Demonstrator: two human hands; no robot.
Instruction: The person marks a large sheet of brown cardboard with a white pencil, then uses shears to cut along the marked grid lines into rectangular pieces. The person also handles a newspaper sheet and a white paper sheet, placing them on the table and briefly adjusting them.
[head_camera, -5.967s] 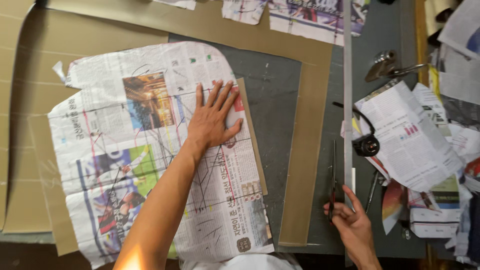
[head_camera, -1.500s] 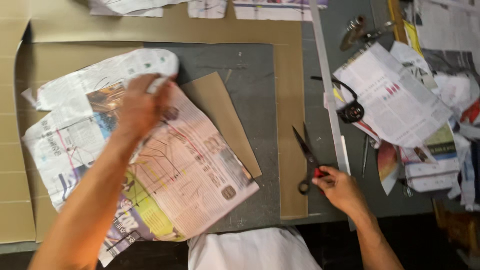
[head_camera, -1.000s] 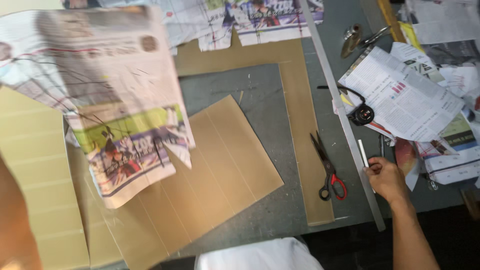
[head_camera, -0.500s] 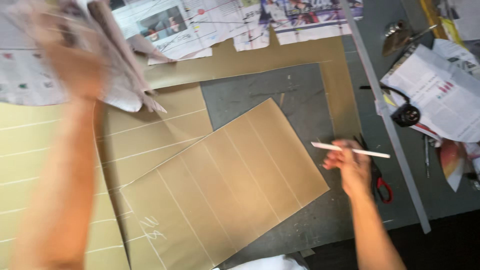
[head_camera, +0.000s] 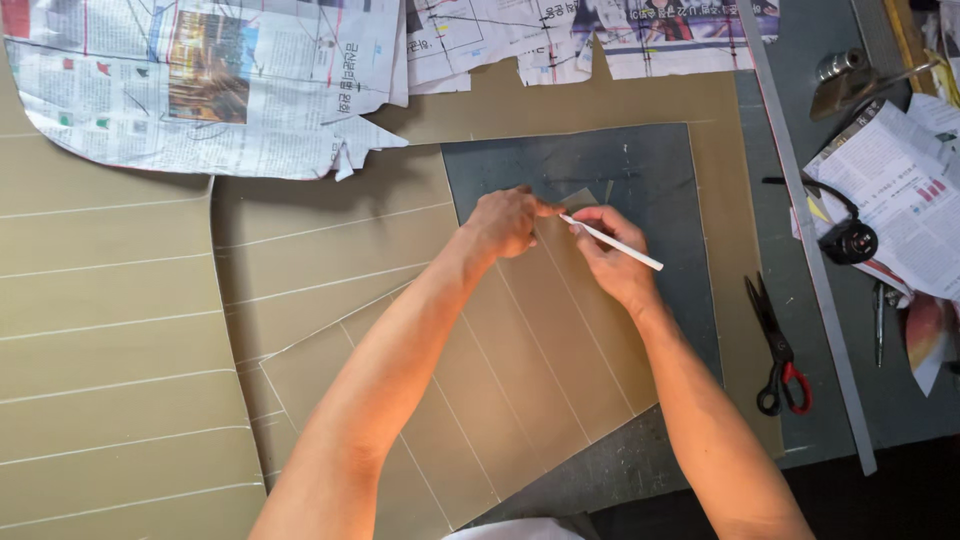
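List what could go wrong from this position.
The left hand pins only the far corner of the tan card sheet, so it may pivot under the white pencil in the right hand. The right forearm could nudge the scissors lying open-bladed beside it.

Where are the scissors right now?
In the head view the scissors lie untouched at right on the grey mat, between the tan board's right edge and the long metal ruler, right of the right hand.

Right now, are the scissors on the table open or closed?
Closed. The scissors lie flat right of the cardboard, blades together in one dark line, both handle loops side by side.
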